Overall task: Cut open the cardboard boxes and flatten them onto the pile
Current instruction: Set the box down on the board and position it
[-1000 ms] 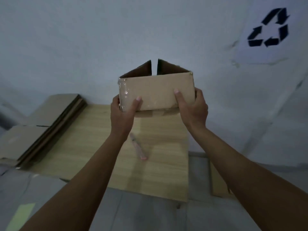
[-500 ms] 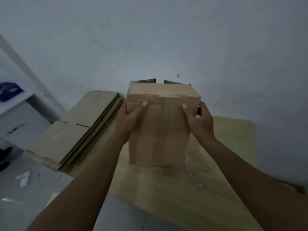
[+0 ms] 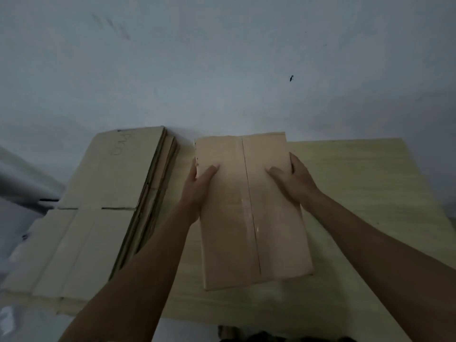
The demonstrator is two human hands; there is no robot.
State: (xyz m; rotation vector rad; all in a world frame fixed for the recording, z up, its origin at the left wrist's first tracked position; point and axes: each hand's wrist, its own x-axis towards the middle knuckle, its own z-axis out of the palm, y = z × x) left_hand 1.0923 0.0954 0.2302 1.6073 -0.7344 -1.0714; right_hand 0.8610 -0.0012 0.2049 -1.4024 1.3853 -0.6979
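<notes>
We have the cardboard box [image 3: 249, 208] gripped on both sides, its broad face turned up toward us, with a taped seam [image 3: 250, 208] running down the middle. The left hand [image 3: 197, 191] clamps the left edge: thumb laid across the top face, the other fingers wrapped under and out of sight. The right hand [image 3: 293, 181] does the same on the right edge, thumb on top, fingers curled round the side. Both hands hold the far half of the box; the near end sticks out toward us past the wrists.

Beneath the hands and box is the light wooden surface [image 3: 357, 183], which extends well to the right of the right fingers. We can't tell whether the box rests on it or is held just above it; the dim light hides any gap.

To the left of the left fingers, close by but not touching the box, sits the pile of flattened cardboard [image 3: 103, 193], several sheets deep, with handwriting on the top sheet's far end. Behind everything is a plain pale wall [image 3: 222, 70].
</notes>
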